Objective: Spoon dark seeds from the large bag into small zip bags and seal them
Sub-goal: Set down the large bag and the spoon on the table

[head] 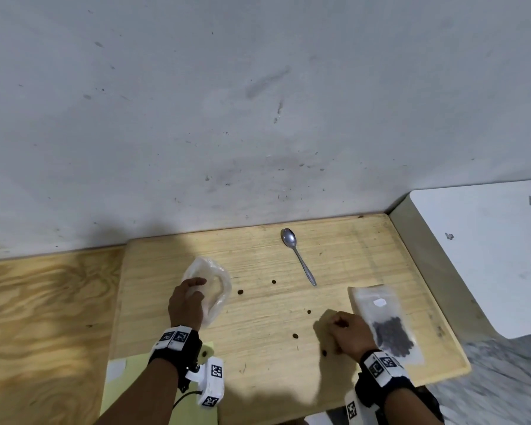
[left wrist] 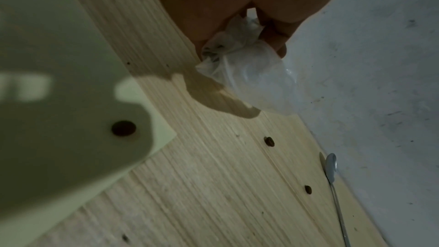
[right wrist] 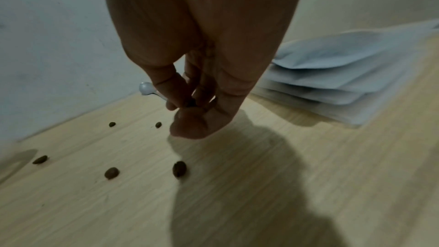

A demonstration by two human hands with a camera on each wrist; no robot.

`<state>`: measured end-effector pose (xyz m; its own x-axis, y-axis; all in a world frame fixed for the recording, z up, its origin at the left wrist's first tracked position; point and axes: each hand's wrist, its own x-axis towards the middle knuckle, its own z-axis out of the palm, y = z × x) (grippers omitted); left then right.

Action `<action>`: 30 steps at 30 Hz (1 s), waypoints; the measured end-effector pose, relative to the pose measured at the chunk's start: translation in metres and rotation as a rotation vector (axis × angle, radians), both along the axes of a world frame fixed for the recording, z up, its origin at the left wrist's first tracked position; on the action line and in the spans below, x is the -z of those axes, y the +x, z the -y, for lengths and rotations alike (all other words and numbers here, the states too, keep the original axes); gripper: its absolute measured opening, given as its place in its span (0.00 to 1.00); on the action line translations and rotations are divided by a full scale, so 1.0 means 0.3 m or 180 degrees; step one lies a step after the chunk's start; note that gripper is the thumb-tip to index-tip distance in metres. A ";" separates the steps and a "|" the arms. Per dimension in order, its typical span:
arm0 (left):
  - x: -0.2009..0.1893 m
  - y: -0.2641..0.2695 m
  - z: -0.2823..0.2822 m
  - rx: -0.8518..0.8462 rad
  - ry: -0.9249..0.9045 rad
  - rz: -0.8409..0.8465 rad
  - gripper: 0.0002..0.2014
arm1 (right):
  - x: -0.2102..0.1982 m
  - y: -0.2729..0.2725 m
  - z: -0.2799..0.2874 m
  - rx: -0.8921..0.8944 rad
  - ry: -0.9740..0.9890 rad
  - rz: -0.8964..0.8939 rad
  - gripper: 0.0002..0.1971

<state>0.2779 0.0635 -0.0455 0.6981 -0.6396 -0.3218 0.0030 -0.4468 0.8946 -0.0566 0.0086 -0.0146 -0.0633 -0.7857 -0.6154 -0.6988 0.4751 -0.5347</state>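
scuffed grey wall (head: 258,102), light wooden table (head: 365,246), white surface (head: 488,256) at right

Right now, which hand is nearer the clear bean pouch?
Right. Right hand, pinching a dark bean, is beside the pouch; left hand, holding a crumpled plastic bag, is farther left.
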 end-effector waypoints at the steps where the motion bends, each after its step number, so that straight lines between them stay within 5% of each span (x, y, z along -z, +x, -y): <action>1: 0.001 0.000 -0.001 0.0037 0.0037 0.0019 0.16 | 0.000 -0.010 -0.006 0.0139 0.0067 0.0155 0.11; 10: 0.000 -0.042 0.003 0.0271 0.0105 -0.0020 0.19 | 0.008 -0.032 -0.079 0.0138 0.0279 0.0259 0.14; 16: -0.009 -0.067 0.011 0.0404 0.0027 0.0043 0.19 | 0.015 -0.027 -0.134 -0.0632 -0.0221 -0.0423 0.12; 25: -0.015 -0.092 0.022 0.0488 0.0097 -0.0002 0.17 | 0.054 0.018 -0.142 -0.1059 -0.0280 -0.0921 0.11; 30: -0.014 -0.095 0.029 0.0469 0.0121 -0.0040 0.17 | 0.059 0.004 -0.138 -0.0356 -0.0264 -0.0296 0.05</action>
<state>0.2494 0.0549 -0.0413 0.5933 -0.7221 -0.3558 -0.0540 -0.4767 0.8774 -0.0553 0.0499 -0.0322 -0.0262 -0.8389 -0.5437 -0.7932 0.3485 -0.4994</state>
